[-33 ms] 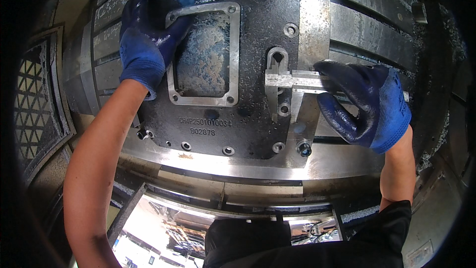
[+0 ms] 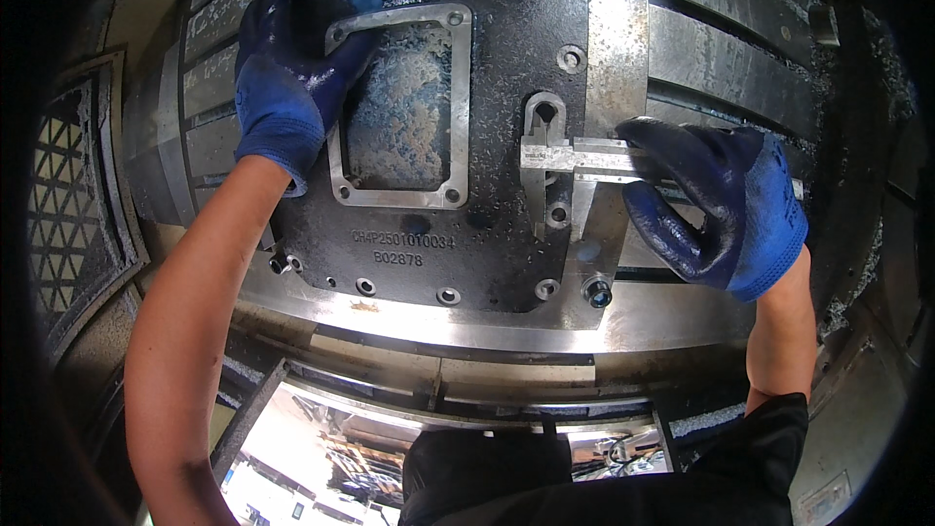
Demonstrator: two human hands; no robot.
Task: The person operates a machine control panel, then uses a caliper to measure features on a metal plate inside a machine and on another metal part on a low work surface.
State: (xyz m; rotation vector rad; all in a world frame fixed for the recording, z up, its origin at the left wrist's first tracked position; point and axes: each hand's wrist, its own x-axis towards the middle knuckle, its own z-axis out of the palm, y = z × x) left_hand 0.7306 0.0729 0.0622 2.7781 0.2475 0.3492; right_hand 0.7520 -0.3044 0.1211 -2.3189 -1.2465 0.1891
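R hand closed on silver caliper, shiny w/ jaws apart, at R edge of black plate. L hand spread on plate, thumb over bright window frame. Plate dark, speckled, bolt-holed. No visible chg vs. prev. frame.

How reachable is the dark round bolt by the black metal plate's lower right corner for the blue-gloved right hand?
Likely yes: nothing covers the bolt; the right hand is close, though holding the silver metal caliper.
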